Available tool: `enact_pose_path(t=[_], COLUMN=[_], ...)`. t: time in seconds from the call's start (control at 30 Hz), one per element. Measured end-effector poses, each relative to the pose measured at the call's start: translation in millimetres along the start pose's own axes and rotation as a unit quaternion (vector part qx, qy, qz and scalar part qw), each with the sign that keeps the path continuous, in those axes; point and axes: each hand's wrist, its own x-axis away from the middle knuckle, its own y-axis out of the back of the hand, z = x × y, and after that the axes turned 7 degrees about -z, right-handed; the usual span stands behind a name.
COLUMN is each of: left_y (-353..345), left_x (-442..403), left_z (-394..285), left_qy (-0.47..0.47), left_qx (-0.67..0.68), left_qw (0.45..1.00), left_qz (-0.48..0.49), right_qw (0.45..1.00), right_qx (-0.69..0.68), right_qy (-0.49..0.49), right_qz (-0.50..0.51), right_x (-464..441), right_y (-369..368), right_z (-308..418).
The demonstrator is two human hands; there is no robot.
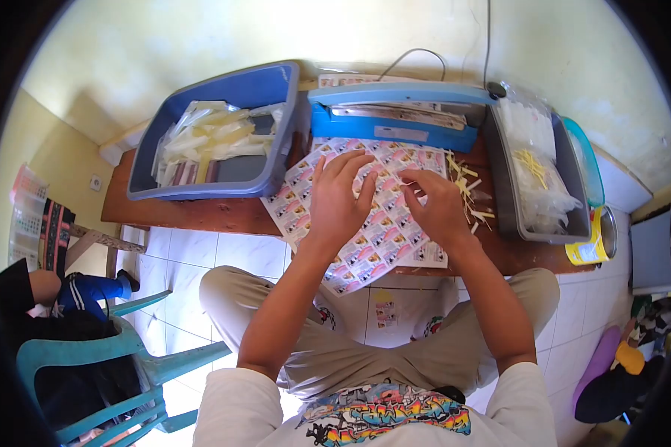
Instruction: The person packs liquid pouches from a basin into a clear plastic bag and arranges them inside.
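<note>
My left hand (338,197) is over the printed paper sheets (380,253), fingers stretched and thumb apart, with nothing visible in it. To its right, my right hand (438,207) is loosely curled above the same sheets. Its thumb and index finger are near each other with a small gap, and I see nothing between them. The sheets carry rows of small repeated labels and overlap at different angles. Just beyond both hands stands a blue impulse sealer (391,132) with a light blue lever arm (402,92) across its top.
A blue tub (287,149) of plastic packets is on the left of the wooden bench (194,216). Pale yellow strips (466,190) are scattered by a grey bin (507,212) of plastic bags. A yellow can (589,242) stands at right. A green chair (89,350) and another person's leg (89,294) are at left.
</note>
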Motion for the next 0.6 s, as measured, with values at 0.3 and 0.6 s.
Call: enact_pose_path(t=[0.3, 0.6], left_y=[115, 209], left_x=[-49, -88], left_z=[57, 213], left_qy=[0.056, 0.239], left_qx=[-0.061, -0.200], left_qw=[0.989, 0.936], left_qz=[-0.125, -0.164], right_qw=[0.984, 0.957], right_qx=[-0.131, -0.198], right_qy=[0.113, 0.195], right_qz=[0.035, 0.088], right_x=[-78, -195], right_y=[-73, -237], right_z=[78, 128])
